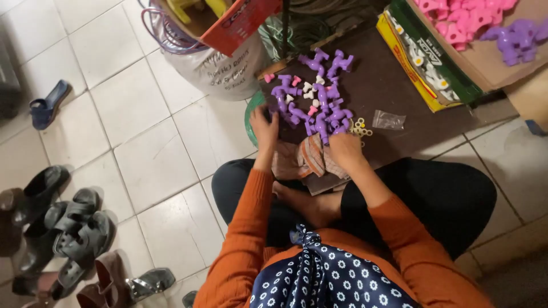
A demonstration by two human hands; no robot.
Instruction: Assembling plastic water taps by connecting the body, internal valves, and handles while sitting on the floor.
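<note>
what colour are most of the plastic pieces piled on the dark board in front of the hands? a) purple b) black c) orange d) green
a: the plastic pieces heaped on the dark board, just beyond the left hand and right hand, are mostly purple, with a few small pink and white bits among them.
</note>
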